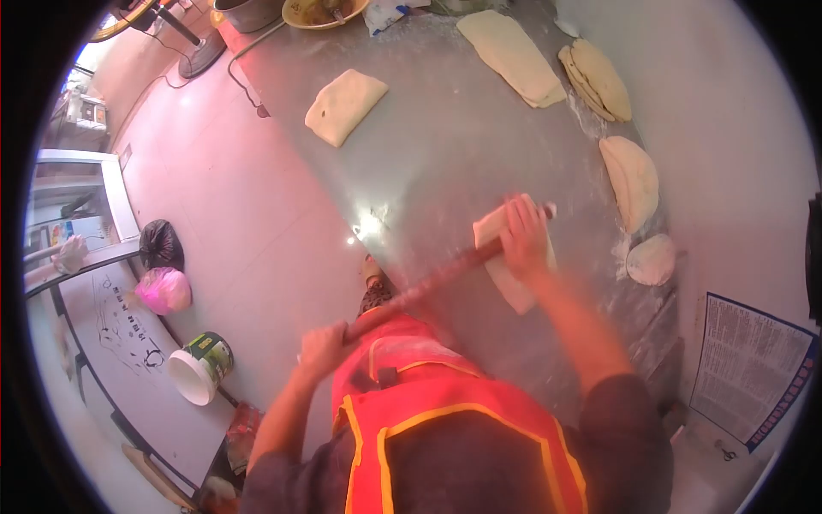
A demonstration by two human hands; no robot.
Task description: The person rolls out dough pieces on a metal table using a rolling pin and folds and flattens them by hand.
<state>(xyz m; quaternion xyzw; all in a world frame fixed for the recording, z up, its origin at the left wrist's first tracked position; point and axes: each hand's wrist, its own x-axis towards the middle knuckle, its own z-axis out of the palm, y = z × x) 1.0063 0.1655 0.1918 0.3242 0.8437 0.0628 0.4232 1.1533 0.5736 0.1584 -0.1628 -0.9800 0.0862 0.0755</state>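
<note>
A long wooden rolling pin [437,281] runs slantwise across my front, blurred by motion. My left hand [324,349] is wrapped round its near end, beside my red apron and off the table. Toward the other end, my right hand [524,236] grips the pin over a flat strip of dough [512,287]. The pin crosses the strip's upper part; whether it presses on the dough I cannot tell. A folded piece of dough [345,106] lies farther off near the table's left edge.
Along the wall side of the metal table [428,154] lie a long dough slab [511,58], folded dough pieces [597,80], [631,182] and a round dough lump [651,259]. A yellow bowl [321,13] stands at the far edge. A white bucket [201,368] lies on the floor at left.
</note>
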